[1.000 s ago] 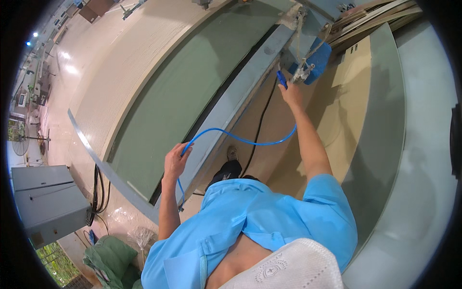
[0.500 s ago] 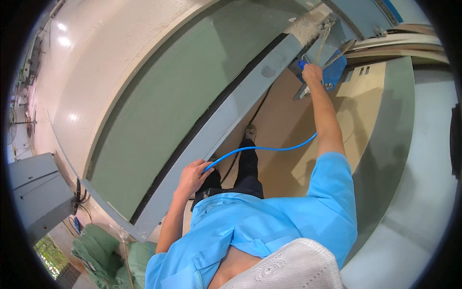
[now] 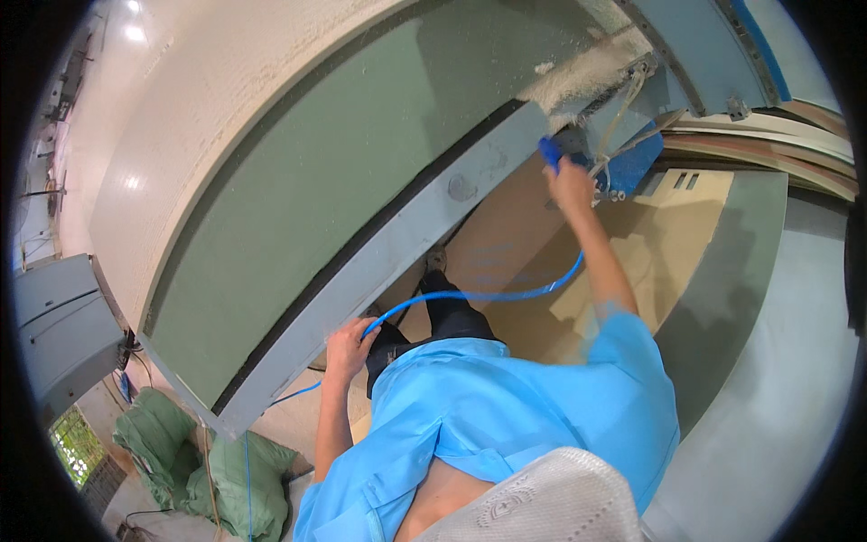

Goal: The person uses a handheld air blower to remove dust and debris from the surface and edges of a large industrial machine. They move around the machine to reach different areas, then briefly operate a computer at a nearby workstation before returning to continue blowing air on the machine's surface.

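Your right hand [image 3: 572,188] is clenched around the blue hand tool [image 3: 549,152], whose tip is near the upper right end of the grey rail [image 3: 397,256] edging the table [image 3: 343,199], close to pale dust [image 3: 591,77]. Your left hand [image 3: 348,350] grasps the blue hose [image 3: 501,296] near the rail's lower end; the hose arcs to your right forearm [image 3: 607,266]. Green sacks [image 3: 239,479] bulge beyond the table's lower left corner; their contents are hidden. The grey cabinet [image 3: 63,334] stands farther left, its interior out of sight. Between the rail's outer edge and the cream panel [image 3: 686,212], a wedge of floor [image 3: 497,226] accommodates your legs [image 3: 447,318]; the hose spans this gap.
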Motion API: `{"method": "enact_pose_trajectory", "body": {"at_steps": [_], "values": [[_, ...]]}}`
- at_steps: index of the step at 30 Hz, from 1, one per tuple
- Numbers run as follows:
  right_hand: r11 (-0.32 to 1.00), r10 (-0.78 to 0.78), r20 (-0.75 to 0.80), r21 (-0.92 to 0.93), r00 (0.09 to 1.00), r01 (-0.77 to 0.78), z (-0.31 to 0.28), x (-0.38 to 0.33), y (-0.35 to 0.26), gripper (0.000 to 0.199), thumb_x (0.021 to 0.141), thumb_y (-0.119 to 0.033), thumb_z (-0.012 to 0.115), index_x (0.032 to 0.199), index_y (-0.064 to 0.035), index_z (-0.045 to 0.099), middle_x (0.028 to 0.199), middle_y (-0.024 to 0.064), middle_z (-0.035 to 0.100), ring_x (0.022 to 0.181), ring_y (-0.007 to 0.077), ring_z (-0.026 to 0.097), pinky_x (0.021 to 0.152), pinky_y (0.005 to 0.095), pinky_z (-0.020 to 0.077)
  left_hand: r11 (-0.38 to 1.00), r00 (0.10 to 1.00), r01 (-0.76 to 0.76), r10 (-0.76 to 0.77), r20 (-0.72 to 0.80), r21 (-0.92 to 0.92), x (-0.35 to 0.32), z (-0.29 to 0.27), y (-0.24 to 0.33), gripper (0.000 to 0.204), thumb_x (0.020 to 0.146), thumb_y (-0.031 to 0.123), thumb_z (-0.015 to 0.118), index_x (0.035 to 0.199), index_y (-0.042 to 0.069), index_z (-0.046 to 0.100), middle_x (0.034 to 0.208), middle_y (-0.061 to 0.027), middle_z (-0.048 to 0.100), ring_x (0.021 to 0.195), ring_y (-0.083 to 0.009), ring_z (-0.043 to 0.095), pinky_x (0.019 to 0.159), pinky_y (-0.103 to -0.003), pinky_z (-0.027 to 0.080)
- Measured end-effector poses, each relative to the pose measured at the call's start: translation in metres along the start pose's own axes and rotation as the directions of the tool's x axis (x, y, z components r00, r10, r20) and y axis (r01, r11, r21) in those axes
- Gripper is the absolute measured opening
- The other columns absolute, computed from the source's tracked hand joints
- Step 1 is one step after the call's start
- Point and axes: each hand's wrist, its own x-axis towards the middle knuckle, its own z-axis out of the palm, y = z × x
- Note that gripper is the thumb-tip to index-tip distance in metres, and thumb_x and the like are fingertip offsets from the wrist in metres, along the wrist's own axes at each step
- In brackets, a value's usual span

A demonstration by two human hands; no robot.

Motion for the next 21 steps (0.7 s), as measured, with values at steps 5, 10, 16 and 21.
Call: {"method": "enact_pose_trajectory", "body": {"at_steps": [5,10,16,21], "values": [[0.980,-0.190,-0.004,0.063,0.982,0.190,0.026,-0.010,-0.048,0.042,0.091,-0.042,0.065,0.112,-0.0063,0.060,0.093,0.0189,0.069,0.089,0.0386,0.069,0.076,0.0499,0.0548,0.994,0.993,0.107,-0.107,0.057,0.000,0.017,-0.009,-0.004,0.019,0.093,0.026,0.063,0.103,0.010,0.070,0.091,-0.0138,0.070,0.083,-0.0336,0.068,0.072,-0.043,0.052],[0.998,-0.058,-0.044,-0.019,0.997,0.058,0.025,0.053,-0.027,0.045,0.093,-0.038,0.064,0.116,0.0002,0.059,0.096,0.0187,0.071,0.090,0.0354,0.071,0.079,0.0463,0.0563,0.991,0.985,0.126,-0.119,0.127,-0.044,0.010,-0.046,0.011,0.017,0.091,0.023,0.065,0.102,0.010,0.068,0.084,-0.0137,0.069,0.076,-0.0336,0.067,0.066,-0.042,0.052],[0.992,0.076,-0.076,-0.094,0.994,-0.083,0.019,0.148,0.026,0.048,0.092,-0.040,0.065,0.120,-0.0005,0.061,0.102,0.0184,0.072,0.098,0.0336,0.070,0.082,0.0444,0.0560,0.973,0.933,-0.193,0.222,0.284,-0.128,0.025,-0.067,0.080,0.017,0.091,0.023,0.067,0.101,0.009,0.070,0.081,-0.0129,0.070,0.069,-0.0295,0.067,0.061,-0.038,0.051],[0.971,0.222,-0.043,-0.076,0.974,-0.225,0.015,0.223,0.055,0.043,0.092,-0.039,0.065,0.113,-0.0010,0.068,0.107,0.0191,0.072,0.101,0.0330,0.070,0.085,0.0429,0.0558,0.963,0.947,-0.150,0.205,0.247,-0.224,0.059,-0.067,0.107,0.014,0.092,0.020,0.066,0.099,0.009,0.071,0.079,-0.0120,0.070,0.066,-0.0289,0.066,0.058,-0.037,0.050]]}}
